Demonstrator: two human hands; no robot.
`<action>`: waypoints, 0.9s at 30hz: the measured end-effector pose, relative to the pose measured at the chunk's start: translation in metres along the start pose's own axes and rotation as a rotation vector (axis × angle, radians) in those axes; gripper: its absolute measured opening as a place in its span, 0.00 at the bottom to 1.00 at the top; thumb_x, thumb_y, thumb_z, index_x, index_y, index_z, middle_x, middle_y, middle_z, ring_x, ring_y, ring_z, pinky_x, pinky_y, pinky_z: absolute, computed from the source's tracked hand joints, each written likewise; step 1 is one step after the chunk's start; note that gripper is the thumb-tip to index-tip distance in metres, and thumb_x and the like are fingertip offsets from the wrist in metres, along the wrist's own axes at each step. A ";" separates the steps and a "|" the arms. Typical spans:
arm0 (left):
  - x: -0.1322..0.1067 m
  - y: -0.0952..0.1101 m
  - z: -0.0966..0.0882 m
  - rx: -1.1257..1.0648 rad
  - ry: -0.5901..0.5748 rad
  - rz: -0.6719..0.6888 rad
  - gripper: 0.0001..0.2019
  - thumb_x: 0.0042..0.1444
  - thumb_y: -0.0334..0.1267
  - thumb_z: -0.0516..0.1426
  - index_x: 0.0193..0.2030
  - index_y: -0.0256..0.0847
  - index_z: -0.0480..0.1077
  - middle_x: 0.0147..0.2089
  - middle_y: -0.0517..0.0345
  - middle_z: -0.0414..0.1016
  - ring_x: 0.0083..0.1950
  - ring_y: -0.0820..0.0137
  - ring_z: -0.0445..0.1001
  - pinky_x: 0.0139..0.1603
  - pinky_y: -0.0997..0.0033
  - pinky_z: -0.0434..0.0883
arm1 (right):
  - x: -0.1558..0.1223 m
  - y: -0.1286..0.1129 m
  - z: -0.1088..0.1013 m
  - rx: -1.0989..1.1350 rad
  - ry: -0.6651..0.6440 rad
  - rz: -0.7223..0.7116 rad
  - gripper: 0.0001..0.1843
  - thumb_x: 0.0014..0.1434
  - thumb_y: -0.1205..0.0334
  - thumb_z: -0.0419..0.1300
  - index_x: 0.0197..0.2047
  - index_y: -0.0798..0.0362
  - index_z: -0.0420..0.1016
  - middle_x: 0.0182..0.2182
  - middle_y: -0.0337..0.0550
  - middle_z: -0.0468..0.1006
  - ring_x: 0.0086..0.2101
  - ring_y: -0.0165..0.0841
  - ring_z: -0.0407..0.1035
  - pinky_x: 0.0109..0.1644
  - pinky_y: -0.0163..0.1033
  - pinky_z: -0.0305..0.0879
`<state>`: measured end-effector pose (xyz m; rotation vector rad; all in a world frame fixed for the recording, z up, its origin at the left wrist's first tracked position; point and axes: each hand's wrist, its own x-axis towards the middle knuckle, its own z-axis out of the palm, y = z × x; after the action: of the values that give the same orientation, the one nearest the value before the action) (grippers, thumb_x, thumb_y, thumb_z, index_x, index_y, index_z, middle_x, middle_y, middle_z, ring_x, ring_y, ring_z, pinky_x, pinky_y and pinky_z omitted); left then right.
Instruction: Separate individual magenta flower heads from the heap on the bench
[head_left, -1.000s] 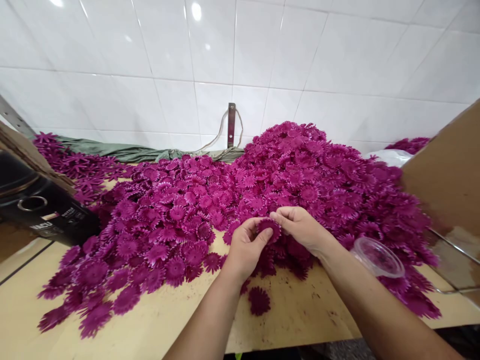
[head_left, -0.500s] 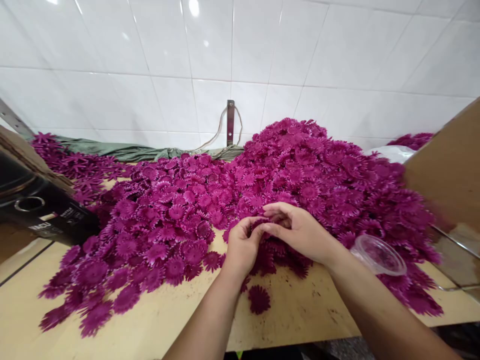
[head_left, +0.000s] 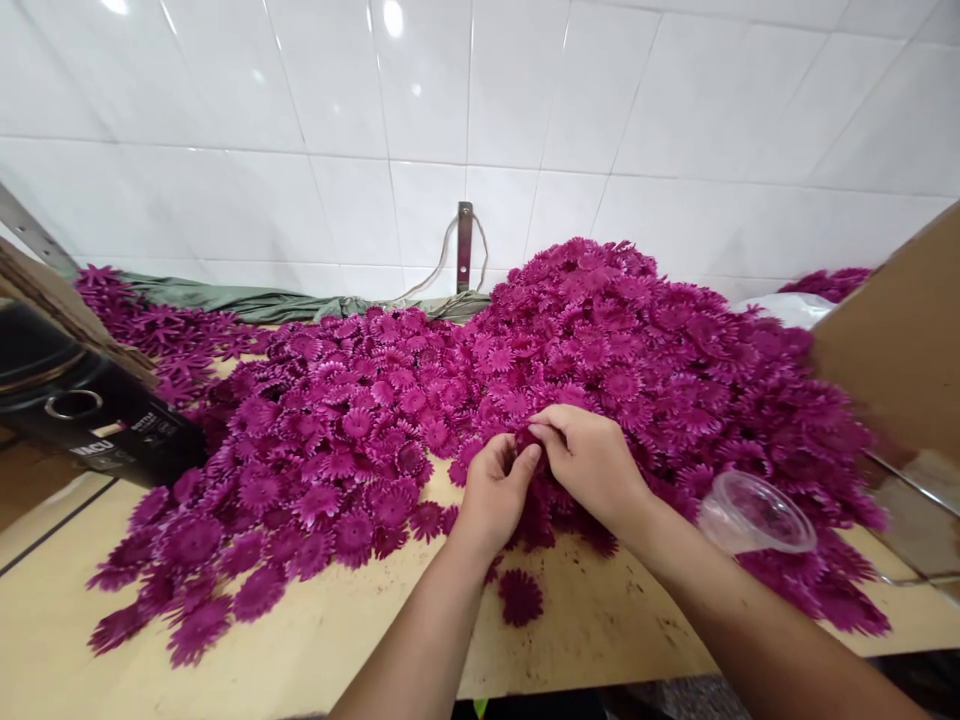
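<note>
In the head view a magenta artificial flower piece (head_left: 527, 437) is pinched between my two hands, mostly hidden by the fingers. My left hand (head_left: 499, 490) grips it from the left, its thumb against the near side. From the right, my right hand (head_left: 589, 460) closes thumb and fingers on the same piece. Both hands are just above the near edge of a large heap of similar magenta flower heads (head_left: 615, 350) with toothed petals. One loose flower head (head_left: 520, 597) lies on the tabletop below my wrists.
A clear plastic tub (head_left: 757, 515) lies tilted among the flowers at right. Cardboard (head_left: 892, 340) stands on the right. A black cylindrical container (head_left: 97, 410) leans at the left. Green cloth (head_left: 247, 298) runs along the tiled wall (head_left: 322, 80). The pale tabletop (head_left: 337, 640) shows in front.
My right hand's fingers, spread around the flower piece before, have closed into a pinch on it. My left hand has shifted slightly right. The view has moved a little.
</note>
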<state>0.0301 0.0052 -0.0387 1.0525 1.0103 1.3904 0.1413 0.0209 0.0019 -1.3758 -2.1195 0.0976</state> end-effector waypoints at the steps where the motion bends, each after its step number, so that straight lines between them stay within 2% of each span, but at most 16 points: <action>1: -0.001 0.001 0.000 0.008 -0.004 0.002 0.17 0.40 0.50 0.60 0.19 0.39 0.60 0.20 0.67 0.57 0.24 0.77 0.54 0.26 0.76 0.56 | 0.004 0.004 0.000 -0.044 0.051 0.016 0.12 0.57 0.66 0.48 0.29 0.53 0.72 0.29 0.46 0.77 0.31 0.37 0.70 0.38 0.41 0.63; 5: -0.002 -0.001 0.000 0.064 0.031 -0.009 0.19 0.42 0.49 0.58 0.17 0.41 0.55 0.17 0.69 0.52 0.21 0.78 0.51 0.23 0.76 0.52 | 0.029 0.029 -0.012 -0.048 0.280 0.159 0.11 0.55 0.65 0.50 0.32 0.55 0.73 0.29 0.48 0.76 0.31 0.38 0.70 0.39 0.43 0.64; 8: -0.002 -0.003 -0.001 0.076 0.067 -0.022 0.20 0.43 0.51 0.57 0.18 0.41 0.54 0.18 0.69 0.50 0.22 0.78 0.49 0.23 0.76 0.51 | 0.036 0.038 -0.023 0.054 0.303 0.178 0.13 0.51 0.65 0.54 0.40 0.57 0.73 0.39 0.52 0.75 0.37 0.40 0.70 0.43 0.46 0.65; 10: -0.001 -0.003 -0.002 0.055 0.061 -0.023 0.21 0.43 0.53 0.57 0.18 0.41 0.53 0.18 0.69 0.49 0.22 0.78 0.48 0.22 0.76 0.50 | 0.031 0.032 -0.027 0.140 0.180 0.106 0.17 0.50 0.62 0.57 0.44 0.56 0.72 0.44 0.52 0.73 0.40 0.40 0.69 0.45 0.46 0.65; 11: -0.001 -0.004 -0.002 0.041 0.051 -0.019 0.22 0.42 0.54 0.57 0.18 0.41 0.52 0.18 0.69 0.49 0.22 0.78 0.48 0.23 0.76 0.50 | 0.025 0.027 -0.027 0.208 0.052 0.071 0.16 0.50 0.61 0.57 0.43 0.55 0.72 0.43 0.51 0.73 0.40 0.39 0.69 0.44 0.45 0.66; 14: 0.001 -0.004 -0.002 0.006 0.035 -0.012 0.23 0.42 0.56 0.57 0.17 0.40 0.53 0.19 0.69 0.48 0.23 0.78 0.48 0.23 0.76 0.51 | 0.008 0.008 -0.021 0.472 -0.365 0.055 0.08 0.51 0.59 0.57 0.34 0.54 0.73 0.31 0.43 0.76 0.32 0.34 0.70 0.38 0.40 0.67; 15: 0.001 -0.004 -0.002 -0.007 0.029 -0.018 0.23 0.42 0.57 0.57 0.17 0.39 0.54 0.19 0.68 0.49 0.23 0.78 0.49 0.24 0.76 0.51 | 0.004 0.003 -0.019 0.541 -0.434 0.070 0.07 0.51 0.60 0.57 0.31 0.54 0.71 0.27 0.41 0.75 0.29 0.32 0.69 0.35 0.38 0.66; 16: 0.001 -0.005 -0.002 -0.023 0.022 -0.023 0.23 0.42 0.58 0.57 0.18 0.39 0.56 0.19 0.68 0.49 0.23 0.78 0.49 0.24 0.76 0.52 | 0.002 0.000 -0.016 0.586 -0.448 0.086 0.06 0.50 0.60 0.57 0.28 0.54 0.70 0.24 0.39 0.74 0.27 0.30 0.67 0.32 0.36 0.65; 19: -0.001 -0.006 -0.002 -0.082 0.000 -0.007 0.24 0.41 0.59 0.57 0.18 0.39 0.56 0.19 0.68 0.49 0.23 0.79 0.48 0.24 0.77 0.52 | 0.004 0.002 -0.012 0.595 -0.333 0.095 0.08 0.50 0.61 0.56 0.22 0.54 0.66 0.18 0.35 0.68 0.22 0.27 0.62 0.28 0.34 0.61; 21: -0.003 -0.006 -0.002 -0.114 -0.016 0.017 0.24 0.41 0.58 0.58 0.18 0.39 0.55 0.19 0.69 0.49 0.23 0.79 0.48 0.24 0.78 0.53 | 0.010 0.012 -0.011 0.574 -0.205 0.131 0.09 0.50 0.61 0.55 0.21 0.53 0.65 0.18 0.36 0.67 0.22 0.27 0.62 0.27 0.34 0.61; 25: -0.006 -0.002 0.000 -0.165 -0.044 0.000 0.20 0.40 0.54 0.61 0.20 0.38 0.61 0.20 0.68 0.57 0.24 0.79 0.54 0.27 0.78 0.57 | 0.026 0.045 -0.013 0.540 0.139 0.330 0.06 0.49 0.61 0.54 0.25 0.53 0.64 0.19 0.38 0.69 0.22 0.30 0.65 0.31 0.39 0.65; 27: -0.006 0.001 0.001 -0.185 -0.054 -0.037 0.18 0.39 0.51 0.62 0.24 0.37 0.66 0.22 0.65 0.63 0.26 0.77 0.59 0.29 0.77 0.60 | 0.030 0.055 -0.016 0.436 0.263 0.344 0.06 0.47 0.62 0.56 0.31 0.54 0.67 0.26 0.44 0.73 0.28 0.34 0.69 0.36 0.43 0.66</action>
<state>0.0316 -0.0008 -0.0379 0.9255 0.8399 1.3897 0.1856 0.0677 0.0081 -1.3802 -1.5194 0.4614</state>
